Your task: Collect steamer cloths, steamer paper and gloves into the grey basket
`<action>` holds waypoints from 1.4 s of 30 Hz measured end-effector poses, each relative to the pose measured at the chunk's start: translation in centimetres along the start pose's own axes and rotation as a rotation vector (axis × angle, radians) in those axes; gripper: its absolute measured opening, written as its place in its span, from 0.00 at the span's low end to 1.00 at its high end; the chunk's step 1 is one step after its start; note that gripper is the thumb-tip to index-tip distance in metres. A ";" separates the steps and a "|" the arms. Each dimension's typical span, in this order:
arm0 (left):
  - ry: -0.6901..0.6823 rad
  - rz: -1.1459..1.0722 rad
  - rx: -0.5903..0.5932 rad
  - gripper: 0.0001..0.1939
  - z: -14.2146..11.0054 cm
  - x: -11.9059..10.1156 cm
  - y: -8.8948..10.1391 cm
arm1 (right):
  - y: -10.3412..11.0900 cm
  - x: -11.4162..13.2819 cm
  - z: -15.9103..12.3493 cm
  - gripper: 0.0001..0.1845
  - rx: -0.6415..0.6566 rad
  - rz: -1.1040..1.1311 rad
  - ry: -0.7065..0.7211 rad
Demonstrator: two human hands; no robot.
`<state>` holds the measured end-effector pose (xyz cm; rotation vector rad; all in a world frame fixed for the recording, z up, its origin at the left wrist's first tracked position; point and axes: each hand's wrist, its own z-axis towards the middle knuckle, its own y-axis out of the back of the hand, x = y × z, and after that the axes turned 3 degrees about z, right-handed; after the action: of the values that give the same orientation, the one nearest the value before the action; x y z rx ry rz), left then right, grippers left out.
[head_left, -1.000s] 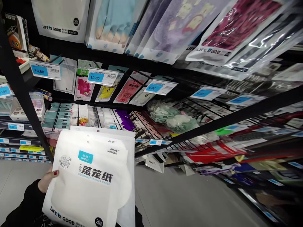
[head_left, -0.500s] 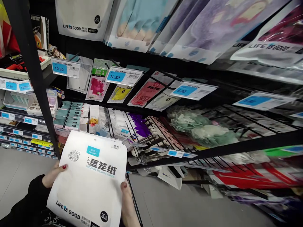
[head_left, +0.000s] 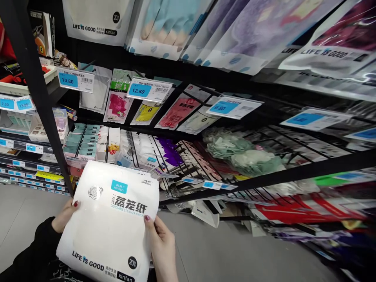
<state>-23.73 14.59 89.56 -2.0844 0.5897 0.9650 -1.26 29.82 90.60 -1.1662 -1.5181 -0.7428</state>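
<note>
A white pack of disposable steamer paper fills the lower left, its printed front facing me and tilted. My left hand grips its left edge, thumb on the front, black sleeve behind. My right hand holds its right edge, thumb pressed on the front. Both hands are closed on the pack. The same kind of pack hangs at the top left of the black rack.
A black wire rack with hanging packets, gloves and green bath sponges runs right. Blue price tags stick out on hooks. A black upright post stands left, shelves of small goods beyond. Grey floor below.
My right hand has come up from below and taken the pack's right edge. The pack has dropped slightly and shifted left; the view has swung right along the rack.
</note>
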 end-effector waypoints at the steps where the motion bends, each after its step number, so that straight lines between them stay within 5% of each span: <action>1: -0.007 -0.007 0.014 0.28 0.0 -0.1 -0.2 | 0.1 -0.2 -0.1 0.31 -0.041 -0.044 0.028; 8: 0.037 -0.038 -0.050 0.29 -0.3 -0.5 -1.1 | 0.5 -0.6 -1.0 0.35 -0.344 -0.121 0.104; 15: 0.032 0.006 -0.060 0.24 -0.6 -0.4 -1.2 | 0.0 1.0 -1.8 0.24 -0.183 -0.062 -0.021; 20: 0.012 -0.006 -0.068 0.25 -0.5 0.0 -0.7 | 0.7 -0.1 -1.8 0.26 -0.235 0.000 -0.083; 29: 0.036 -0.067 -0.012 0.31 -0.9 0.4 0.0 | 0.7 -1.7 -2.5 0.30 -0.449 -0.172 0.146; 35: 0.036 -0.121 -0.004 0.39 -1.2 0.3 0.1 | 2.1 -0.9 -2.3 0.28 -0.717 -0.329 0.254; 37: 0.043 -0.116 -0.025 0.33 -1.2 0.2 0.1 | 2.7 0.0 -2.4 0.28 -0.603 -0.243 0.191; 42: 0.021 -0.076 -0.032 0.20 -1.2 0.1 0.1 | 2.7 1.0 -2.6 0.31 0.026 0.150 -0.131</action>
<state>-23.14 13.57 89.95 -2.1313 0.5051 0.9163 2.21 28.71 91.96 -1.3143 -1.5235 -0.5536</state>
